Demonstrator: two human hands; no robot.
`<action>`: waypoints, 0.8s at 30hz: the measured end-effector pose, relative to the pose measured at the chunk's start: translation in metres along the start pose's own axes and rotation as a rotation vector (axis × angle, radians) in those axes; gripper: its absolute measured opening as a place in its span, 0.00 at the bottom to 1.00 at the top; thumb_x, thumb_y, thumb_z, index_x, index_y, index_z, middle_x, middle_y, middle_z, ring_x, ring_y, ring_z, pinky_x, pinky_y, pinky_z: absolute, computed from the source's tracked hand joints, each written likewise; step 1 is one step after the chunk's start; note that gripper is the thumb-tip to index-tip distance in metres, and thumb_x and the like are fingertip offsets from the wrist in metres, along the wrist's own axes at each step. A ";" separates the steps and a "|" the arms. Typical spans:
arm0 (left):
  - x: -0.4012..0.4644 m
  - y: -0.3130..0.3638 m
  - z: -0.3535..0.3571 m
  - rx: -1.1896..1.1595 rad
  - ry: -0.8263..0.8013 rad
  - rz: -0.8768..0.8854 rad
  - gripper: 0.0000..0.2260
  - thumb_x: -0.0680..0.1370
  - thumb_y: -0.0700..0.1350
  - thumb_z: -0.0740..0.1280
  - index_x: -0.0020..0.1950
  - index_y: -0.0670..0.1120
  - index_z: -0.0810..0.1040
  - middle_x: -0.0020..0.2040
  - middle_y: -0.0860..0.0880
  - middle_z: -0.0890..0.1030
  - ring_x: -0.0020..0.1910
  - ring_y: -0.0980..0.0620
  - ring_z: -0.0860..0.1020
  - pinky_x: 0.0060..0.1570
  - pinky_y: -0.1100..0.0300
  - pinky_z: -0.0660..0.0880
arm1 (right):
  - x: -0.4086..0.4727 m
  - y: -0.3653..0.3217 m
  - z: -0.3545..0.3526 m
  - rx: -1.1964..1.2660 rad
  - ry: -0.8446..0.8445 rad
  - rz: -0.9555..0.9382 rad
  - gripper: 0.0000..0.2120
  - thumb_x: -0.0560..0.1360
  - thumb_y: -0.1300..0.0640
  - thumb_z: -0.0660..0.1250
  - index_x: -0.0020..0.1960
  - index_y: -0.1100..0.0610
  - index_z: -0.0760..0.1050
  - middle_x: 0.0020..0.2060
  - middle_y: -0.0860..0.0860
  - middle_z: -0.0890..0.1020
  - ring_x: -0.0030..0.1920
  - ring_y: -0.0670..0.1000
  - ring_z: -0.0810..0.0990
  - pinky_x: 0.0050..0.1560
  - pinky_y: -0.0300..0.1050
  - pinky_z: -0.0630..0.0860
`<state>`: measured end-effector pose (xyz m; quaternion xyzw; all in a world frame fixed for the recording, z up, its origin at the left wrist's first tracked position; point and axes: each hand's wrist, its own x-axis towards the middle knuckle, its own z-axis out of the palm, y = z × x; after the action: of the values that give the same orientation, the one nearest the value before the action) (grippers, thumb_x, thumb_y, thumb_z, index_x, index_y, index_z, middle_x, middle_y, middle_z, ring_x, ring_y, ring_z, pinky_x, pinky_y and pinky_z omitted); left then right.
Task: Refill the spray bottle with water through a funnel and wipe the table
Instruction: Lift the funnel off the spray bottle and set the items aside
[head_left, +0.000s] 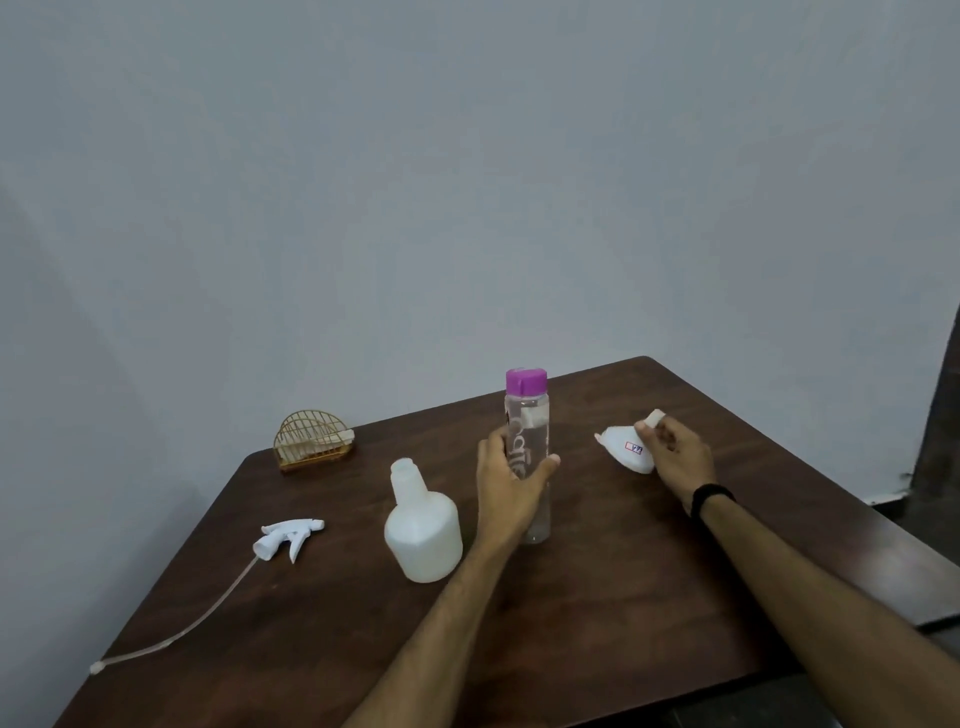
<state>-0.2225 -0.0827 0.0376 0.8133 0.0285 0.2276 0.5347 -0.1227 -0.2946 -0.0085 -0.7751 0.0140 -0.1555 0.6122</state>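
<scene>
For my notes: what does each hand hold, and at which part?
Left hand grips the water bottle around its middle. Right hand pinches the white funnel by its spout.

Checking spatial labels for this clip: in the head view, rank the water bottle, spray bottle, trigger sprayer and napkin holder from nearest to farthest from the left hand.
1. Water bottle, gripped by the left hand.
2. Spray bottle, just to its left.
3. Trigger sprayer, farther left.
4. Napkin holder, back left corner.

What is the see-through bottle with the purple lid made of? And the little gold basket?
The clear bottle with the purple lid looks like smooth, glossy plastic: you can see straight through it. The small gold wire basket looks like thin painted metal, though coated plastic is possible; its bars are fine and curved.
</scene>
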 end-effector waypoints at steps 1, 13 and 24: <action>0.011 0.002 0.005 -0.012 0.015 0.006 0.29 0.73 0.47 0.76 0.71 0.48 0.70 0.61 0.52 0.73 0.57 0.55 0.77 0.54 0.64 0.74 | 0.009 0.002 0.001 0.030 0.009 0.011 0.12 0.78 0.48 0.69 0.54 0.57 0.81 0.49 0.54 0.83 0.48 0.51 0.80 0.49 0.44 0.75; 0.165 -0.032 0.112 -0.138 0.044 -0.044 0.35 0.76 0.54 0.73 0.79 0.54 0.60 0.71 0.51 0.72 0.67 0.52 0.73 0.66 0.51 0.73 | 0.146 0.037 0.038 -0.108 0.061 -0.056 0.13 0.80 0.53 0.64 0.60 0.60 0.78 0.55 0.59 0.78 0.57 0.57 0.77 0.56 0.46 0.70; 0.245 -0.093 0.179 0.090 -0.015 -0.180 0.26 0.72 0.45 0.78 0.67 0.46 0.71 0.64 0.48 0.77 0.61 0.50 0.78 0.57 0.60 0.76 | 0.255 0.061 0.077 -0.297 -0.009 -0.125 0.14 0.80 0.52 0.65 0.59 0.62 0.78 0.54 0.59 0.79 0.57 0.58 0.76 0.52 0.44 0.68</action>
<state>0.0867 -0.1258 -0.0197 0.8324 0.1078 0.1708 0.5160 0.1498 -0.2915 -0.0254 -0.8572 -0.0145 -0.1859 0.4801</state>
